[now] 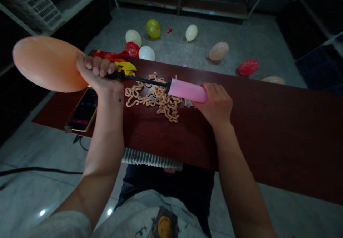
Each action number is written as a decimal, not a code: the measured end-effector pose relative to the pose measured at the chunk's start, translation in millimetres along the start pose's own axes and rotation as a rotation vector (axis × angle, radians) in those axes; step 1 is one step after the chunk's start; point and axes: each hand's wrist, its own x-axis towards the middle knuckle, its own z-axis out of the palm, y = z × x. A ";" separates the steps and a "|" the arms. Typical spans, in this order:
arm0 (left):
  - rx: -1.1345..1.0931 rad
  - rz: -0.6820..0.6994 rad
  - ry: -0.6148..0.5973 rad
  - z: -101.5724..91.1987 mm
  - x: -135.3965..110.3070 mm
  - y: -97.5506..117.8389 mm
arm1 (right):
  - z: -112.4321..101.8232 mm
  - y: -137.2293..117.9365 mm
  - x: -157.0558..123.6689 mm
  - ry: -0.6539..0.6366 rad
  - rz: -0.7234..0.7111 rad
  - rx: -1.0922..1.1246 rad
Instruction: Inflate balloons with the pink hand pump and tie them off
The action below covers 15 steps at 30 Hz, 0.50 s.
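A large inflated orange balloon point(48, 64) sits at the left, its neck end inside my left hand point(98, 70). That hand is closed around the black handle end of a hand balloon pump point(187, 90), where the balloon's mouth is covered by my fingers. My right hand point(217, 102) wraps the far end of the pump's pink barrel. The black rod point(144, 80) shows between handle and barrel, so the pump is drawn out. Beneath the pump, a tangle of beige curly strands point(167, 104) lies on the table.
The dark red table point(268, 131) spans the front. A phone point(85, 109) lies at its left, near yellow point(125, 67) and red uninflated balloons point(111, 55). Several inflated balloons, including a green one point(153, 29) and a red one point(248, 67), rest on the floor behind. A white basket point(40, 9) stands on the left shelf.
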 end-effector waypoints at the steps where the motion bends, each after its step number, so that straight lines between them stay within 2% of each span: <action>1: -0.008 -0.007 0.012 -0.6 0.5 -0.9 | 0.4 -1.8 -0.7 -0.011 -0.012 0.011; 5: -0.034 -0.078 0.049 -3.1 0.5 -8.0 | 1.3 -13.5 -2.8 -0.047 -0.059 0.052; 10: 0.025 -0.163 -0.102 -5.5 -12.8 -31.8 | 9.4 -31.8 -3.9 -0.078 -0.054 0.085; 15: 0.164 -0.137 -0.143 -12.0 -25.6 -59.0 | 25.7 -40.3 -4.2 -0.050 -0.040 0.103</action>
